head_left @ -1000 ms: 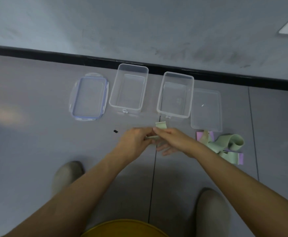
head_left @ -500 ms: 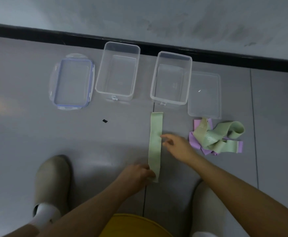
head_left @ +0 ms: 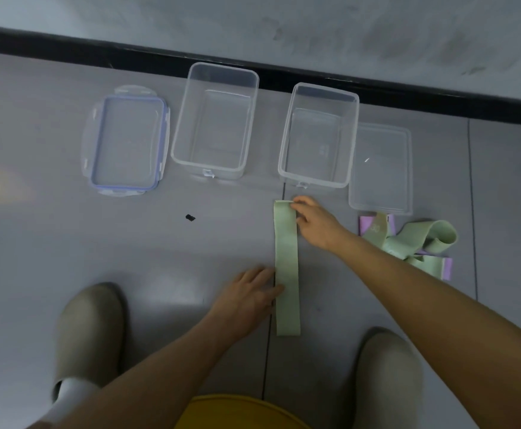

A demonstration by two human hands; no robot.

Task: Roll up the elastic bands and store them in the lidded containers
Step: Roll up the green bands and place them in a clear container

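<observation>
A pale green elastic band (head_left: 286, 267) lies flat and straight on the grey floor, running away from me. My right hand (head_left: 313, 221) pinches its far end near the right container. My left hand (head_left: 249, 297) rests flat, fingers spread, pressing the band's left edge near its middle. Two clear plastic containers (head_left: 214, 122) (head_left: 318, 136) stand uncovered with nothing in them near the wall. A blue-rimmed lid (head_left: 127, 140) lies left of them and a clear lid (head_left: 379, 171) lies right. A heap of green and purple bands (head_left: 407, 239) sits below the clear lid.
A black skirting strip (head_left: 253, 66) runs along the wall behind the containers. A small black scrap (head_left: 190, 217) lies on the floor. My two beige shoes (head_left: 89, 332) (head_left: 386, 376) stand on either side of the band's near end.
The green band went from bunched between both hands to laid out straight on the floor. My right hand slid up to its far end; my left hand flattened beside it.
</observation>
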